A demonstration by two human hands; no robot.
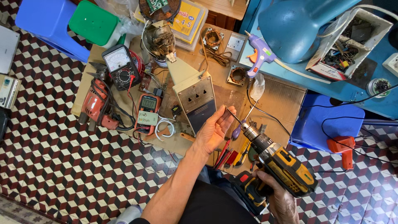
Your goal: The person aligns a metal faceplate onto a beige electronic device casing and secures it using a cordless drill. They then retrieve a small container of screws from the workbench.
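Screwdrivers (237,145) crowd beneath cordless drill (282,166); grey metal casing (195,97) beside left hand (215,128).

Repair workshop: multimeters (148,108), drill (96,103), scattered tools.

Bright, even daylight, soft short shadows beneath the clutter on the bench (286,99), no harsh glare, sharp focus, slight wide-angle bending at the edges

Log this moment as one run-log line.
left hand: pinching drill bit | right hand: gripping cordless drill | nearby: metal casing, multimeter
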